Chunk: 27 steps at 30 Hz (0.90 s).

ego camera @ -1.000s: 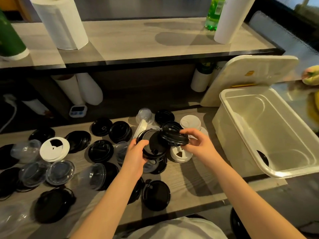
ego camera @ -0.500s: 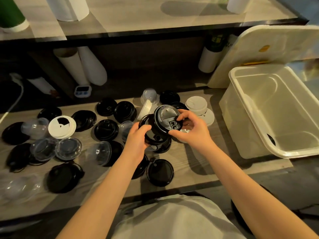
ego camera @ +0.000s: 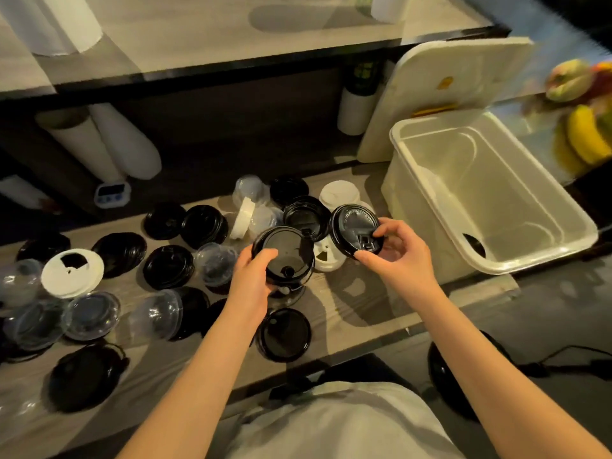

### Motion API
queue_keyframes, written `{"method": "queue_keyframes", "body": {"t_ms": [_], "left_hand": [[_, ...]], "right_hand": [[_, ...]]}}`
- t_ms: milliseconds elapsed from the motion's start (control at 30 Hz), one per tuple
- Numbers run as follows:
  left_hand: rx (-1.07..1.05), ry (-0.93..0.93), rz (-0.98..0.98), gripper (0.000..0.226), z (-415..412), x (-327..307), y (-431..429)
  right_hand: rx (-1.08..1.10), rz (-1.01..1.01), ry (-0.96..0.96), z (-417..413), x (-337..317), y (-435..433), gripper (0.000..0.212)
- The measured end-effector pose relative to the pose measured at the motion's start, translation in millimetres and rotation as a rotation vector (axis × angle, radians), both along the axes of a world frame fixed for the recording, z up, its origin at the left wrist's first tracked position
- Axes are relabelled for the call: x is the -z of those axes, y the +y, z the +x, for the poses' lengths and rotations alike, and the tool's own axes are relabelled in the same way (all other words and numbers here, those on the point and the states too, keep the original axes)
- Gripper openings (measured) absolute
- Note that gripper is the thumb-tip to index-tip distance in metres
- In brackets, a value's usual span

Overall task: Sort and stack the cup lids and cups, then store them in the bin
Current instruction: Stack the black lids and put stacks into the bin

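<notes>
Black lid (ego camera: 352, 230) in right hand (ego camera: 395, 256)

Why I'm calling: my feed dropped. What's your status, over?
Left hand grips stack of black lids. Right hand pinches single black lid, apart from stack. Bin open beside right hand; nothing between them.

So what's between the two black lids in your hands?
Head view: the left-held lid and the right-held lid are apart; in the gap shows a white lid lying on the counter below them.
</notes>
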<state>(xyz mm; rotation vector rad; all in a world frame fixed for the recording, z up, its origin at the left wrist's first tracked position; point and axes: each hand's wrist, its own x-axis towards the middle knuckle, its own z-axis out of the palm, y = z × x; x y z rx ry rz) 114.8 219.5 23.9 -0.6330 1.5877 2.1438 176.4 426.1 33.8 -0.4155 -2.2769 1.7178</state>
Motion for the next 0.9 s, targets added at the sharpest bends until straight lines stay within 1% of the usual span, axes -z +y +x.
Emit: {"method": "queue_keyframes", "body": {"t_ms": [100, 133, 167, 267, 300, 333, 400, 467, 533, 567, 700, 767, 833, 900], "left_hand": [[0.031, 0.015, 0.034, 0.05, -8, -13, 33], [0.045, 0.033, 0.045, 0.053, -11, -20, 45], [0.058, 0.054, 0.053, 0.052, -15, -26, 57], [0.084, 0.105, 0.079, 0.034, -20, -48, 94], [0.098, 0.119, 0.089, 0.025, -21, -55, 106], [0.11, 0.134, 0.102, 0.015, -21, -61, 117], [0.133, 0.171, 0.128, 0.013, -21, -69, 138], [0.151, 0.201, 0.11, 0.013, -21, -73, 158], [0.176, 0.239, 0.069, 0.014, -20, -77, 177], [0.193, 0.259, 0.044, 0.014, -20, -80, 186], [0.257, 0.341, -0.071, 0.026, -21, -90, 218], [0.268, 0.363, -0.104, 0.027, -20, -91, 229], [0.276, 0.372, -0.116, 0.02, -19, -90, 235], [0.272, 0.37, -0.139, 0.018, -18, -87, 238]], "right_hand": [[0.044, 0.02, 0.071, 7, -25, 22, 0.038], [0.057, 0.035, 0.094, 9, -33, 31, 0.038], [0.073, 0.049, 0.115, 10, -41, 41, 0.039], [0.133, 0.097, 0.152, 12, -59, 79, 0.039], [0.156, 0.118, 0.144, 13, -63, 94, 0.039], [0.176, 0.137, 0.12, 14, -66, 111, 0.039], [0.179, 0.182, 0.036, 15, -69, 144, 0.037], [0.14, 0.237, -0.109, 12, -69, 173, 0.034], [0.065, 0.344, -0.26, 7, -67, 199, 0.034], [0.001, 0.433, -0.315, 3, -66, 211, 0.034], [-0.422, 0.78, -0.478, -16, -56, 244, 0.036], [-0.584, 0.915, -0.546, -26, -47, 251, 0.038], [-0.668, 0.989, -0.591, -37, -39, 252, 0.039], [-0.726, 1.017, -0.642, -45, -30, 254, 0.04]]}}
